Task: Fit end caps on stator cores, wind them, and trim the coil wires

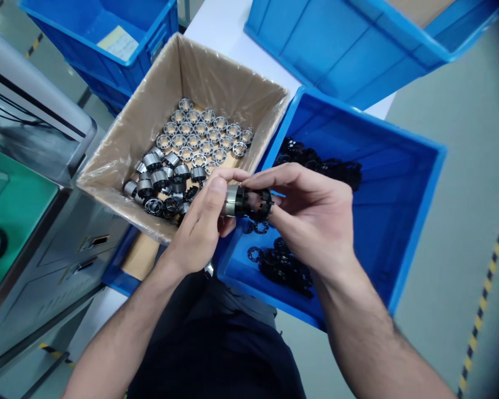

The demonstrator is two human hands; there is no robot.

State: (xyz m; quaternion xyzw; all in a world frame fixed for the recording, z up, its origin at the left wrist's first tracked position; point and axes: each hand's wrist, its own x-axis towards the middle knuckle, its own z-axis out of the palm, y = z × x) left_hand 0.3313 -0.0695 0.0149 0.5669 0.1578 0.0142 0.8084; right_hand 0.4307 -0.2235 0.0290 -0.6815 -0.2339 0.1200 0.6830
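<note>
My left hand [202, 221] pinches a silver metal ring [232, 200] between thumb and fingers. My right hand [311, 213] grips a black plastic toothed ring [260, 203] pressed against the end of that metal ring. Both hands meet above the edge between a lined cardboard box [108, 160] and a blue bin [403, 221]. The box holds several metal rings [199, 136], some laid flat in rows, others loose with black inserts. Loose black plastic rings [285, 269] lie in the blue bin under my right hand.
A second blue crate [341, 50] stands at the back right on a white table [220, 25], and another blue crate [103, 33] at the back left. A grey and green machine [20, 183] fills the left side. Striped floor tape [488, 282] runs on the right.
</note>
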